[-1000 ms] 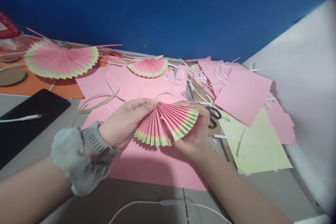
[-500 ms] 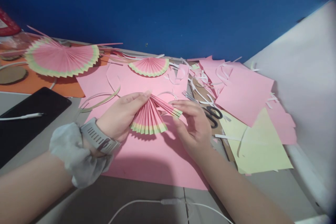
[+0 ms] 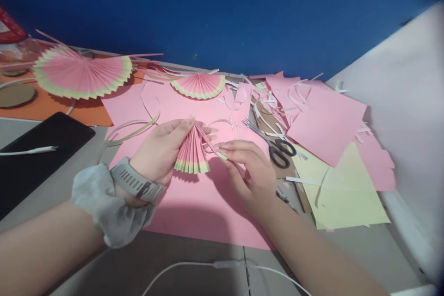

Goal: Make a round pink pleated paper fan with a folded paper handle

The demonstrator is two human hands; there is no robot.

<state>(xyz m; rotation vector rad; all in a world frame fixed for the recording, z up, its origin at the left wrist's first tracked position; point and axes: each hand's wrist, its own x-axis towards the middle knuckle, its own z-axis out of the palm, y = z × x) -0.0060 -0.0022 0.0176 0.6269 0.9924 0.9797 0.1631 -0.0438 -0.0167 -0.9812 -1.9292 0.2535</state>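
Observation:
Between my two hands is a pleated paper fan (image 3: 193, 151), pink with a yellow and green zigzag edge. My left hand (image 3: 166, 145) is closed on it, the thumb pressing its narrow top; some of the fingers are behind the paper. At the fan's right side, my right hand (image 3: 251, 169) pinches the green-tipped end of a gathered bundle of folds. Under the hands lies a large pink paper sheet (image 3: 194, 215). A smaller pleated fan (image 3: 199, 86) rests on pink paper beyond them. Black-handled scissors (image 3: 281, 152) lie just right of my right hand.
A larger pleated fan (image 3: 83, 76) rests over orange paper (image 3: 100, 113) at the left, near a black phone (image 3: 45, 162) with a white cable end on it. Pink sheets (image 3: 326, 120), a pale yellow sheet (image 3: 350, 199) and paper strips spread along the right. A blue wall (image 3: 222, 14) stands behind.
The fan between my hands has become narrower, its open folds drawn closer together. My right hand has shifted slightly left and down with the gathered folds.

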